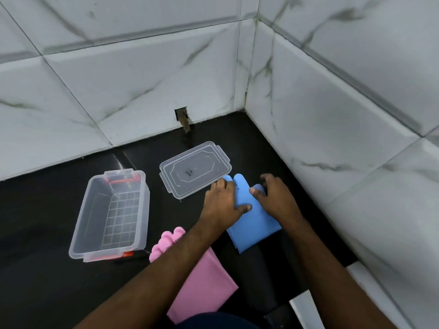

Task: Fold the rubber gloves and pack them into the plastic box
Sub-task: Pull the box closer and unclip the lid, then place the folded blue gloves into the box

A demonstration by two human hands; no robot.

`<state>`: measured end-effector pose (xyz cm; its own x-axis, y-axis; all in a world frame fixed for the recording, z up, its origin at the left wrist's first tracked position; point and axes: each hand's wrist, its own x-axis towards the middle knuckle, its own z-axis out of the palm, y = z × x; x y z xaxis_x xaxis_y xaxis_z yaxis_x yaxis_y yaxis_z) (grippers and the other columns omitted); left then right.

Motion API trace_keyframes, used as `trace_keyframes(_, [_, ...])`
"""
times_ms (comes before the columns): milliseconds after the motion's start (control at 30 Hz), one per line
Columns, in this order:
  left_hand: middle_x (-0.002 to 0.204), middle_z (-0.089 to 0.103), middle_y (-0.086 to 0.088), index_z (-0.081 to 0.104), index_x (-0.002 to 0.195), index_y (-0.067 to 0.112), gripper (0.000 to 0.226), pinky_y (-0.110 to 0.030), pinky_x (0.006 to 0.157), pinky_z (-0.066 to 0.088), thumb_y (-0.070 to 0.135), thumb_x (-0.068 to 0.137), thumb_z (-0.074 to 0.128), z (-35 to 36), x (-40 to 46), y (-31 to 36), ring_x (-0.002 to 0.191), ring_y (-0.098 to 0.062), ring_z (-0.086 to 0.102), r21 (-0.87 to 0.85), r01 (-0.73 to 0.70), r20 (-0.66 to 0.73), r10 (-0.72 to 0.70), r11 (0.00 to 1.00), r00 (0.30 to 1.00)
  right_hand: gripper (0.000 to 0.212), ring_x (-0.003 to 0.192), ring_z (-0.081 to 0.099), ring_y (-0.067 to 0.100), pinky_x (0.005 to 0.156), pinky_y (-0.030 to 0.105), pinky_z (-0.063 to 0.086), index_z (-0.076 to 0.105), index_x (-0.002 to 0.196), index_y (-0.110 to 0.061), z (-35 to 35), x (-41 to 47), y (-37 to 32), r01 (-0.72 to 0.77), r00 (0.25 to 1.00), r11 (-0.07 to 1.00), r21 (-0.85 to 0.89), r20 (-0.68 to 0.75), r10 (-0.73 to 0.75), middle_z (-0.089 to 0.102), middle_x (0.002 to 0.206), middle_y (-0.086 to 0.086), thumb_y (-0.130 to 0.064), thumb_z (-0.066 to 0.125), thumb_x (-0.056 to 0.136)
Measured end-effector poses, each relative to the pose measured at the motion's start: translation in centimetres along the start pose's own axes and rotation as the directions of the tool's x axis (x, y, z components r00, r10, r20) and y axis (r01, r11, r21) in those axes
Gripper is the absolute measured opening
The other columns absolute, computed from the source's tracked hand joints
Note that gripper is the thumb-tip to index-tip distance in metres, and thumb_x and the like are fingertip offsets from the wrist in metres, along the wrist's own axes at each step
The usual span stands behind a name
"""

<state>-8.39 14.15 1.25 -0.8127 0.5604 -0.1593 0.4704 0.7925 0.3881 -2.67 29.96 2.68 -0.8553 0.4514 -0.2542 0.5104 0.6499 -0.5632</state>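
two hands are down on the flat blue rubber glove [247, 224], which lies on the glossy black desk [47, 269] just this side of the clear plastic lid [194, 169]. left hand [222, 203] rests on the glove's left half, palm down, fingers fairly straight and pressing, thumb stretched across the rubber; it looks like it's pinning the glove flat so a fold can be made. right hand [276, 198] sits over the glove's right edge with its fingers arched and spread, tips pointing down; whether it has pinched any rubber yet, i cannot tell. my read: first fold is being set up, not yet made.

nearer the camera, the flat pink rubber glove [202, 276] waits partly under the left forearm, its fingertips pointing up toward the box, untouched for now. the clear plastic box with red latches [111, 217] stands open and upright to the left, nothing inside, well apart from the blue glove, so packing is some way off.

desk is dark and shiny, tucked into a corner of white marble-look wall tiles [142, 79], with a small cut-out [181, 115] at the foot of the back wall.
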Motion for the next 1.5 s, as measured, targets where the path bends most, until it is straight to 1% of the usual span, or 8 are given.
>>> trace_keyframes(333, [0.107, 0.059, 0.001, 0.059, 0.087, 0.025, 0.034, -0.038, 0.092, 0.043, 0.044, 0.077, 0.086, -0.2, -0.7, -0.5, 0.106, -0.021, 0.054, -0.237, 0.013, 0.03, -0.006, 0.972, 1.0, 0.01, 0.086, 0.062, 0.016, 0.077, 0.036, 0.051, 0.06, 0.092, -0.023, 0.8, -3.0, 2.1, 0.036, 0.982, 0.997, 0.061, -0.186, -0.024, 0.063, 0.096, -0.005, -0.029, 0.069, 0.093])
trace_keyframes(567, [0.082, 0.056, 0.005, 0.048, 0.092, 0.021, 0.024, -0.034, 0.07, 0.042, 0.034, 0.096, 0.068, -1.5, 0.3, -2.0, 0.078, -0.019, 0.054, -0.269, -0.06, 0.072, 0.082, 0.961, 0.994, 0.007, 0.081, 0.064, 0.013, 0.069, 0.035, 0.052, 0.056, 0.101, -0.027, 2.5, -3.0, 2.3, 0.138, 0.968, 0.98, 0.146, -0.228, -0.102, 0.066, 0.092, -0.011, -0.033, 0.06, 0.098])
trace_keyframes(800, [0.081, 0.058, 0.001, 0.051, 0.093, 0.013, 0.017, -0.034, 0.069, 0.039, 0.021, 0.097, 0.065, 0.0, 0.8, -2.7, 0.076, -0.021, 0.054, -0.316, -0.023, -0.036, 0.012, 0.949, 0.999, 0.061, 0.114, 0.051, 0.028, 0.093, 0.04, 0.046, 0.05, 0.14, -0.01, 4.4, -3.7, 2.8, -0.015, 0.975, 0.988, -0.151, -0.221, -0.019, 0.05, 0.131, 0.013, -0.052, 0.057, 0.096])
trace_keyframes(967, [0.079, 0.059, 0.001, 0.059, 0.088, 0.006, 0.018, -0.025, 0.065, 0.04, 0.013, 0.09, 0.076, 0.4, 1.7, -3.5, 0.07, -0.012, 0.051, -0.517, 0.062, -0.051, -0.103, 0.854, 0.993, 0.079, 0.117, 0.057, 0.033, 0.097, 0.041, 0.049, 0.045, 0.143, -0.007, 4.0, -2.9, 2.7, -0.123, 0.99, 0.991, 0.054, -0.063, 0.126, 0.054, 0.132, 0.016, -0.051, 0.074, 0.084])
trace_keyframes(1100, [0.1, 0.063, -0.005, 0.058, 0.105, 0.009, 0.021, -0.039, 0.082, 0.051, 0.013, 0.091, 0.073, 0.7, 1.6, -2.7, 0.09, -0.023, 0.06, -0.405, 0.043, -0.067, -0.076, 0.913, 0.995, 0.042, 0.089, 0.069, 0.025, 0.077, 0.037, 0.056, 0.065, 0.107, -0.01, 2.7, -2.0, 2.4, -0.14, 0.99, 0.947, 0.289, 0.051, 0.131, 0.072, 0.1, 0.007, -0.037, 0.082, 0.081])
trace_keyframes(1200, [0.133, 0.051, -0.012, 0.049, 0.139, 0.013, 0.059, -0.046, 0.098, 0.051, 0.011, 0.084, 0.073, 0.0, 0.8, -1.7, 0.12, -0.03, 0.054, -0.185, -0.135, -0.238, 0.089, 0.973, 0.967, 0.026, 0.078, 0.068, 0.018, 0.064, 0.029, 0.051, 0.067, 0.096, -0.015, 1.4, -2.1, 1.4, 0.013, 0.998, 0.976, 0.216, 0.06, -0.026, 0.071, 0.086, 0.0, -0.033, 0.08, 0.081])
trace_keyframes(1367, [0.174, 0.002, 0.005, 0.007, 0.163, 0.038, 0.125, -0.052, 0.114, 0.015, 0.047, 0.067, 0.087, -5.1, 0.3, -2.3, 0.16, -0.021, 0.0, -0.238, -0.403, -0.036, 0.406, 0.884, 0.913, 0.025, 0.07, 0.06, 0.014, 0.063, 0.034, 0.046, 0.057, 0.082, -0.023, -2.8, -2.7, -2.2, 0.318, 0.941, 0.948, 0.018, 0.114, -0.318, 0.061, 0.076, -0.006, -0.032, 0.08, 0.077])
trace_keyframes(1500, [0.165, 0.036, 0.005, 0.035, 0.156, 0.033, 0.116, -0.044, 0.124, 0.002, 0.065, 0.059, 0.089, -9.6, -0.7, -2.7, 0.158, -0.008, 0.006, -0.143, -0.442, 0.022, 0.45, 0.885, 0.893, 0.026, 0.077, 0.058, 0.012, 0.067, 0.036, 0.048, 0.056, 0.074, -0.037, -6.3, -3.5, -7.4, 0.477, 0.875, 0.841, -0.253, 0.222, -0.43, 0.054, 0.083, -0.009, -0.04, 0.082, 0.072])
